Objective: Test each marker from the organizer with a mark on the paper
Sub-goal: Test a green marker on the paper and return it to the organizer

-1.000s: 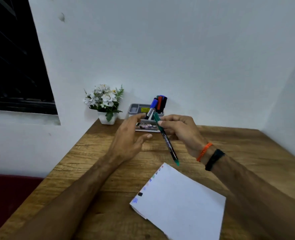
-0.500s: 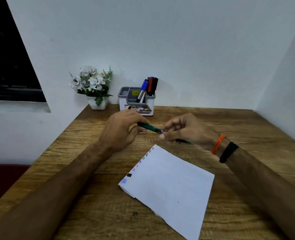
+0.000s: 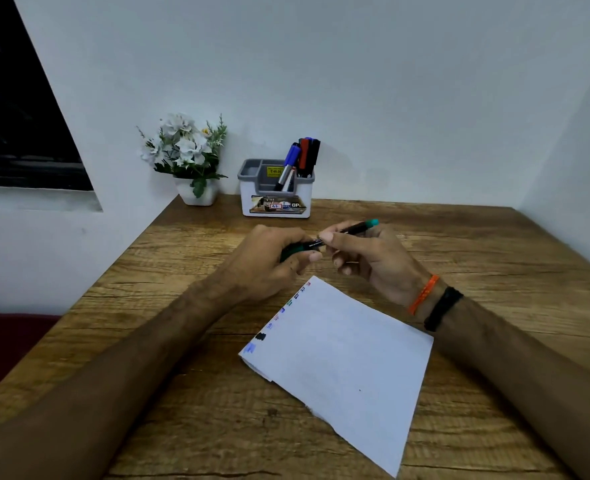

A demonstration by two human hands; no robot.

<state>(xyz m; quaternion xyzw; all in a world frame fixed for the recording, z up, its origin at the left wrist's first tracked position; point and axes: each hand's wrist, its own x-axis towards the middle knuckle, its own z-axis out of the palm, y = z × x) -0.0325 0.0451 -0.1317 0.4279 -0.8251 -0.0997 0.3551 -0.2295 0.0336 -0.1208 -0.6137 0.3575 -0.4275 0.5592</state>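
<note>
We see both hands clamped on the marker (image 3: 335, 237) above the paper (image 3: 349, 358) — left hand (image 3: 273, 258) curled round its cap end, right hand (image 3: 366, 254) pinching the barrel.

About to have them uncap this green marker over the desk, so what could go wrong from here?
1. Both hands, left hand and right hand, grip the green marker above bare table, not the paper; an uncapped tip could stain the wood.
2. A sudden cap release might jerk a hand toward the organizer.
3. Marks crowd the paper's left edge; a new one may overlap.
</note>
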